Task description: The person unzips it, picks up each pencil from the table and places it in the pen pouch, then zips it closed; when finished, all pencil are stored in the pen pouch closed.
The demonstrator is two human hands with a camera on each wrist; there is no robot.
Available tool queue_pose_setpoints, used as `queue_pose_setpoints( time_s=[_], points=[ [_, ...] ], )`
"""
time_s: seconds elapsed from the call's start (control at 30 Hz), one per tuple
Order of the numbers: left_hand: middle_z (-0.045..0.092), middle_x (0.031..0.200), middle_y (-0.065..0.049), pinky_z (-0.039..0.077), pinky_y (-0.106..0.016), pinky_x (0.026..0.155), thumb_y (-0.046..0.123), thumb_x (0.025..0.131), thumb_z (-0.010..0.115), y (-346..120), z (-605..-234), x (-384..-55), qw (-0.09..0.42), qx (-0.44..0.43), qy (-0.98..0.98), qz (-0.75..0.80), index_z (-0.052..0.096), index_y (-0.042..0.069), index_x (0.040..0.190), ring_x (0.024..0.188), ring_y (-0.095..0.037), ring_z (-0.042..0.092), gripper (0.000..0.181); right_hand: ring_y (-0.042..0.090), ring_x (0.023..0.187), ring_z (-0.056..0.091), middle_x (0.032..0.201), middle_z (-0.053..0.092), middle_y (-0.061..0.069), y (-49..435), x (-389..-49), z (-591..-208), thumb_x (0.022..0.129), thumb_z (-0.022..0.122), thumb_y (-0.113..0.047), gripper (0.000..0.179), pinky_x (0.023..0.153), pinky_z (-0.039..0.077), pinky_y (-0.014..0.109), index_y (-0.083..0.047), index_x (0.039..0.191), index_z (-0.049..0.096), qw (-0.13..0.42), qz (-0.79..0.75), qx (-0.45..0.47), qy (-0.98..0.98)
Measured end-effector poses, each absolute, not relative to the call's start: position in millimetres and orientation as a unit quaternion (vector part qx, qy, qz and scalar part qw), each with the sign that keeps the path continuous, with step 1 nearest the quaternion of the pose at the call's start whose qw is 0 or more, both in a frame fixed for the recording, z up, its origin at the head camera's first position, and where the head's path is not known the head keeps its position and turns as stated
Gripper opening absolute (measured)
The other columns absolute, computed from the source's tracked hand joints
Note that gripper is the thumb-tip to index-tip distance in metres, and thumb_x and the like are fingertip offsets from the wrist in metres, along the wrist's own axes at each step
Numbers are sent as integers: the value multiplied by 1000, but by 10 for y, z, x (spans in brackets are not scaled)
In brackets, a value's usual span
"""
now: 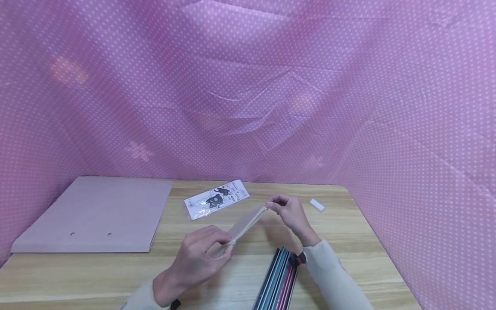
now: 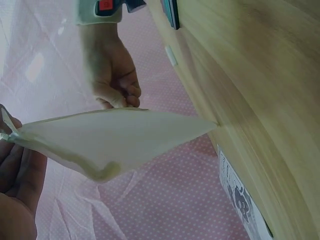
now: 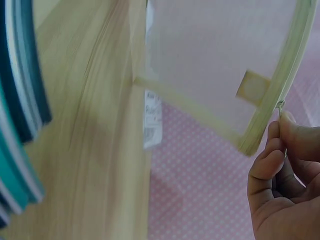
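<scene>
A translucent zip pouch with cream edging is stretched between both hands above the table. My left hand pinches the near end of its zipped edge between thumb and fingers. At the far end, my right hand pinches the small metal zipper pull. In the left wrist view the pouch hangs flat, its lower corner near the table's edge. Whether anything is inside cannot be made out, though its clear side looks bare in the right wrist view.
Below the right forearm lies a bundle of slim striped items in navy, teal and pink. A packaged ruler set lies behind the pouch, a white eraser-like block at right. A large pale folder covers the left side. Pink dotted cloth surrounds the table.
</scene>
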State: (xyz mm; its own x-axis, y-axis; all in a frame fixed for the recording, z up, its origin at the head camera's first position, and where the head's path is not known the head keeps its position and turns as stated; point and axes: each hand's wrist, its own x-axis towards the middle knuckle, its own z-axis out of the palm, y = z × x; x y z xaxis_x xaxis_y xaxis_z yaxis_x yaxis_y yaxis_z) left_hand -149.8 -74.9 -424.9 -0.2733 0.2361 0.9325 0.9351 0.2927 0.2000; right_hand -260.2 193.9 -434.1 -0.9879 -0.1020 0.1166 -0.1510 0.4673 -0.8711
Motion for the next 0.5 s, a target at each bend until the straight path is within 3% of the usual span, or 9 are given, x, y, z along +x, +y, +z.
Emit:
queue_pose_setpoints(
  time_s=[0.3,0.5],
  points=[
    [74,79,-6,60,-18,71,-3,75,70,-731,-4227,-1497,436,-437,-665,-422,71,3,84,70,-15,69,11,14,79,56,88,67,-2,2129,-2789,-4475,93,71,-13,14,70,51,27,-2,102,73,-7,552,41,-832],
    [73,78,-11,61,-19,71,-4,77,71,-717,-4224,-1501,453,-455,-639,-424,69,-1,83,70,-19,70,7,11,76,56,82,64,-5,2199,-2850,-4540,93,70,-10,18,69,50,21,5,104,69,-43,603,59,-794]
  ],
)
